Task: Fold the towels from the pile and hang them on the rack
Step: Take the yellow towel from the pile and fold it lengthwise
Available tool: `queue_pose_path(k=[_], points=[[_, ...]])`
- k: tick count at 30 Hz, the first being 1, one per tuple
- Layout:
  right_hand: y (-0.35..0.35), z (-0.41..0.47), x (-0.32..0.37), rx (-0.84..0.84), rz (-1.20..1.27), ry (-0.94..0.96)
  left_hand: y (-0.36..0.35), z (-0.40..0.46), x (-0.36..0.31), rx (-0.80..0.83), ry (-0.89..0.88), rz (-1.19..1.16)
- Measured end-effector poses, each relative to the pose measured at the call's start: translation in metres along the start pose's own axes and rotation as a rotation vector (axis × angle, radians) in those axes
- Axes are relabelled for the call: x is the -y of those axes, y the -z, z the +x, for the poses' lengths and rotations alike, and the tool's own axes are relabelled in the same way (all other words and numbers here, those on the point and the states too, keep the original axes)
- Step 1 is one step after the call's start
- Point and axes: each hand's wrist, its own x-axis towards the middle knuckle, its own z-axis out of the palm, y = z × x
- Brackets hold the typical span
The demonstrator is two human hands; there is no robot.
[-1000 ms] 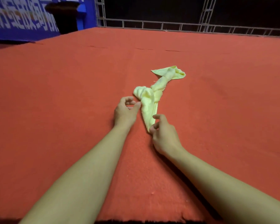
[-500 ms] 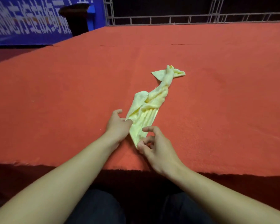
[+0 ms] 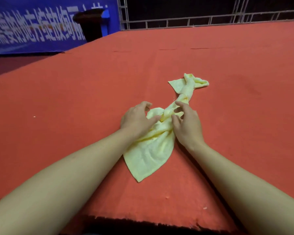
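Head view, looking down: one yellow towel (image 3: 149, 155) stretched out on the red carpeted surface (image 3: 75, 102), twisted like a rope through its middle. Its long axis runs from the near end, a flattened corner pointing back toward the near edge, up and away to the far right, where the far end (image 3: 192, 82) fans into a crumpled flap. Both hands sit at the twisted waist. Left hand (image 3: 137, 118) comes in from the near left, palm down, fingers bent and spread, thumb reaching right onto the bunched cloth; whether the fingertips truly pinch a fold I cannot tell, but the hand rests on the towel. Right hand (image 3: 187, 123) arrives from the near right, fingers curled loosely with gaps between them, fingertips (image 3: 178, 103) touching the rope-like section; a firm hold isn't clear either. Both forearms are bare and extended, converging toward the towel's middle. Far left, a blue banner (image 3: 32, 26) with white lettering and a dark bin (image 3: 90, 22); metal truss railing (image 3: 193, 21) along the far edge.
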Motion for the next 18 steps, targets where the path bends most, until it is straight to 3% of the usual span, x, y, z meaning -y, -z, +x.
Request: queue_pose_path(k=[5, 8, 11, 13, 16, 18], points=[[-0.008, 0.001, -0.011, -0.065, 0.059, 0.076, -0.025, 0.034, -0.010, 0.145, 0.016, 0.070], [-0.007, 0.005, -0.014, -0.068, 0.089, 0.031, -0.022, 0.046, 0.001, 0.047, 0.125, -0.075], [-0.010, 0.006, -0.017, -0.041, 0.079, 0.046, -0.003, 0.057, 0.026, -0.118, 0.391, -0.512], [-0.011, 0.005, -0.017, -0.022, 0.069, 0.044, 0.012, 0.061, 0.052, -0.246, 0.515, -0.684], [-0.011, 0.005, -0.019, -0.031, 0.060, 0.024, 0.029, 0.062, 0.092, -0.367, 0.648, -0.710], [-0.011, 0.006, -0.018, -0.033, 0.053, 0.001, 0.034, 0.057, 0.105, -0.407, 0.705, -0.609]])
